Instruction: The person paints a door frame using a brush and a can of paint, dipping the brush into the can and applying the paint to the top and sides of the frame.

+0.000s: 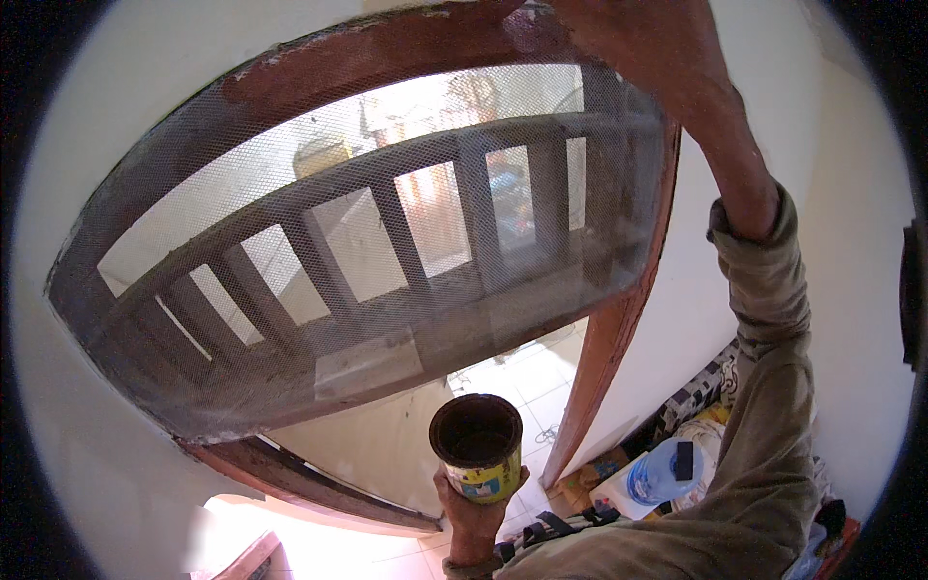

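Note:
My left hand (472, 517) is wrapped around a yellow can (491, 480), held upright at the lower middle. The can's rim and inside are coated dark brown, and I cannot make out how full it is. High at the upper right, my right hand (628, 39) reaches to the top rail (377, 46) of an arched wooden frame. Its fingers are blurred and partly cut off by the picture's edge, so any held thing is hidden. The rail is reddish brown near the hand and greyer toward the left. Fine wire mesh (387, 242) covers the wooden slats below it.
A reddish-brown door post (609, 387) stands below the frame's right end. At the lower right, a blue-tinted clear plastic bottle (667, 474) lies among piled items. Pale walls (851, 290) flank the opening. A tiled floor (527, 377) shows through the doorway.

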Tool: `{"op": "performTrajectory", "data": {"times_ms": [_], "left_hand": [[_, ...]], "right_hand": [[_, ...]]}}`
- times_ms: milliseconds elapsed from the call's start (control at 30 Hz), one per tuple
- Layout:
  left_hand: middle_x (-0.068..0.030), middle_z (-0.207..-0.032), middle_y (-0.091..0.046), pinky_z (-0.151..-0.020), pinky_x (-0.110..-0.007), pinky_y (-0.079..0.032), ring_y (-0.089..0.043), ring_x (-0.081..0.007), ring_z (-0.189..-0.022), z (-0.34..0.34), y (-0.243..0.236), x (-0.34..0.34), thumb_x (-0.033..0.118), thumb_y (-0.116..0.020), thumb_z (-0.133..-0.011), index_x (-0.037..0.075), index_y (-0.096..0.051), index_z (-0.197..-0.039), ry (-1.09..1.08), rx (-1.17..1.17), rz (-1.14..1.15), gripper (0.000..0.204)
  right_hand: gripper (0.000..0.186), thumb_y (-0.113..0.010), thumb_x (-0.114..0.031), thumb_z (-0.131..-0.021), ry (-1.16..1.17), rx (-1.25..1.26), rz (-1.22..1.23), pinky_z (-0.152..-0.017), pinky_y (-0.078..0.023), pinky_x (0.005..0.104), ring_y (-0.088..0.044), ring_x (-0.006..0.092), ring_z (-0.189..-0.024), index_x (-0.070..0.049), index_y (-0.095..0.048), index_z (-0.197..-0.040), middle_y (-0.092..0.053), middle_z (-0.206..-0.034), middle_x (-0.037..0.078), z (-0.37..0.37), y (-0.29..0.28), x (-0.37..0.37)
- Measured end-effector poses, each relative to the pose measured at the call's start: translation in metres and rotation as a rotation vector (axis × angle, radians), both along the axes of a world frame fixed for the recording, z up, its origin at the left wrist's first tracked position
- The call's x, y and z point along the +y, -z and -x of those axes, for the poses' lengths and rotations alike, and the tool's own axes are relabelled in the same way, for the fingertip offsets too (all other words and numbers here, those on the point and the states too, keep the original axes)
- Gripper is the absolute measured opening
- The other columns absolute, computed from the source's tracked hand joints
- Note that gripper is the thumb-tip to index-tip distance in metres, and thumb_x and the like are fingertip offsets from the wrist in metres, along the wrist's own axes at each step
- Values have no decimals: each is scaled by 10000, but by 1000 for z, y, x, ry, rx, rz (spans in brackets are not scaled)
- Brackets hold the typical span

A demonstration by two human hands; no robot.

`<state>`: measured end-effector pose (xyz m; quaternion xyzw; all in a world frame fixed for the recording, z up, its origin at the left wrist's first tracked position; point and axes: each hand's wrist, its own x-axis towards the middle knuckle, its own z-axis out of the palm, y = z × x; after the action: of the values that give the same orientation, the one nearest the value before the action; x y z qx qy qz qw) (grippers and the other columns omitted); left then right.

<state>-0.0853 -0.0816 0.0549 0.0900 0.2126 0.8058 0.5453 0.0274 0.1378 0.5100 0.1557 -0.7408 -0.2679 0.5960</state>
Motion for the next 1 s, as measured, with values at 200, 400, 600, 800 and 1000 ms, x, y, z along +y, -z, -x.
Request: {"op": "performTrajectory", "data": {"times_ms": [200,400,600,800,1000], "left_hand": [[-252,-1368,-590,-998,-615,-521,-601,-416,-1242,1,-4,2,400,-501,-1014,49,-402,-1463,73,-280,-145,579],[-259,-1398,-568,-971,-618,-522,-571,-421,-1280,-4,-9,7,579,-314,-991,55,-462,-1471,-4,-117,99,726],[-256,-1403,-561,-978,-621,-516,-558,-414,-1295,-2,-2,10,577,-322,-994,54,-456,-1477,28,-125,27,724],[-250,-1406,-559,-980,-624,-509,-544,-416,-1303,-4,2,13,606,-329,-984,55,-443,-1487,48,-171,-2,754],[-250,-1412,-557,-1000,-643,-485,-533,-418,-1317,-5,0,11,572,-341,-986,58,-433,-1489,35,-157,38,726]], "right_hand": [[200,-669,-183,-994,-30,-21,121,-560,-584,307,-706,187,-645,9,-674,-939,-713,-767,105,-6,13,-16],[197,-696,-173,-976,31,-14,116,-516,-534,305,-681,180,-617,16,-674,-926,-697,-736,107,6,5,-19],[205,-741,-191,-943,85,10,97,-523,-505,311,-645,189,-573,1,-678,-909,-662,-685,104,8,2,-15],[199,-726,-190,-953,204,43,12,-554,-527,310,-653,177,-593,1,-702,-904,-693,-720,106,-3,3,-21],[190,-724,-187,-957,134,-36,285,-587,-564,297,-688,164,-650,-3,-712,-914,-726,-795,100,-4,4,-17]]}}
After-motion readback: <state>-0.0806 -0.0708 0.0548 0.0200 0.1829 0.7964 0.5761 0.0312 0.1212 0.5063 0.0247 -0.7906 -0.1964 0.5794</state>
